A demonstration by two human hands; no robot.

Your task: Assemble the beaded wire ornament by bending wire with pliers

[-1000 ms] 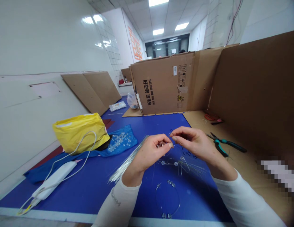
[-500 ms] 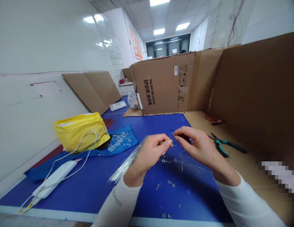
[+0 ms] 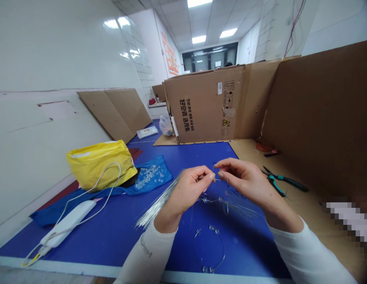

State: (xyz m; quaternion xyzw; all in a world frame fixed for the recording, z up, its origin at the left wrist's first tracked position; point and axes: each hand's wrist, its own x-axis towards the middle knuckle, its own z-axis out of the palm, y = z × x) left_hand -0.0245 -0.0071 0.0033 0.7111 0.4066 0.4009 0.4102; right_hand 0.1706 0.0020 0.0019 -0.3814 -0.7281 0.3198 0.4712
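Observation:
My left hand (image 3: 190,187) is closed, thumb and forefinger pinching a thin clear wire (image 3: 217,180) whose short end sticks out to the right. Close by, my right hand (image 3: 245,179) has its thumb and forefinger slightly apart, the forefinger tip at the bent upper part of the wire. Beneath the hands, a wire strand with clear beads (image 3: 220,200) lies on the blue table. Nearer to me rests a beaded wire loop (image 3: 224,252). A bundle of straight silvery wires (image 3: 159,205) lies beside my left wrist. Small dark rings (image 3: 236,193) show under my right hand.
Loose clear beads (image 3: 150,175) sit on a blue cloth (image 3: 164,165) at left, by a yellow bag (image 3: 100,165) and a white power strip (image 3: 69,223) with its cord. Green-handled pliers (image 3: 291,182) lie at right. A cardboard wall (image 3: 201,114) stands behind.
My right thumb and forefinger have parted a little, and the forefinger has shifted slightly left. More of the dark rings shows under that hand. My left hand keeps its pinch.

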